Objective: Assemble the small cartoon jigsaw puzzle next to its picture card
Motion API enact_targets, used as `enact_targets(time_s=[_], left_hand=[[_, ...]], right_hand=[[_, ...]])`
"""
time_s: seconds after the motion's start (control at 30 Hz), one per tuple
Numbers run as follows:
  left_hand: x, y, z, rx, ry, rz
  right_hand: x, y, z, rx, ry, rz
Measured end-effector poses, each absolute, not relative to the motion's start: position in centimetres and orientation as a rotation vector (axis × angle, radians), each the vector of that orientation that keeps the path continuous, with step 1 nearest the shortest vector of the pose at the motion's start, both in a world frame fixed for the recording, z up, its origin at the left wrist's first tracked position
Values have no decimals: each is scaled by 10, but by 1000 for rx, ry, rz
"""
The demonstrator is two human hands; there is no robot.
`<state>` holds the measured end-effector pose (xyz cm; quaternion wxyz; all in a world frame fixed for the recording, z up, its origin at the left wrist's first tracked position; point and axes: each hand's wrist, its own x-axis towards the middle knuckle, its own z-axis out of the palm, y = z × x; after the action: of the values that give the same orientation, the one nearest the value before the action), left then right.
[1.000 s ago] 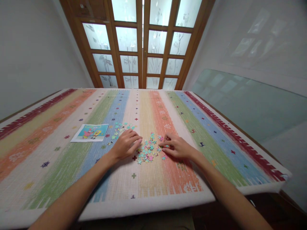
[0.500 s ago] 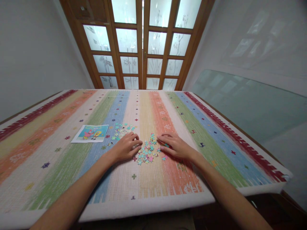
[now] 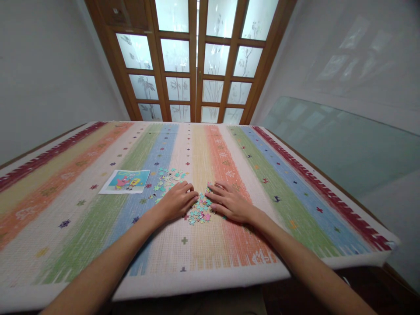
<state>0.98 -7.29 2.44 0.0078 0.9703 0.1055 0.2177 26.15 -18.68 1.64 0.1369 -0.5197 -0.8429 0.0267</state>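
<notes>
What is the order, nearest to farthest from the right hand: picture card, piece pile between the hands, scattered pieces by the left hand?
1. Piece pile, at the fingertips of the right hand, on its left.
2. Scattered pieces, beyond the left hand.
3. Picture card, far left.

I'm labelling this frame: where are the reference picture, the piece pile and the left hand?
reference picture [image 3: 125, 181], head view, middle of the card.
piece pile [image 3: 198, 212], head view, its exposed middle between the hands.
left hand [image 3: 177, 202], head view, back of the hand.
</notes>
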Motion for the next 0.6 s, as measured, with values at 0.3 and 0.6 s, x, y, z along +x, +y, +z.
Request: enact_targets(time_s=[0.3, 0.6], left_hand=[[22, -86, 21, 2893, 459, 701], [33, -92, 16, 2759, 524, 718]], right_hand=[[259, -189, 23, -1434, -2405, 133], [256, -192, 32, -1278, -2380, 264]])
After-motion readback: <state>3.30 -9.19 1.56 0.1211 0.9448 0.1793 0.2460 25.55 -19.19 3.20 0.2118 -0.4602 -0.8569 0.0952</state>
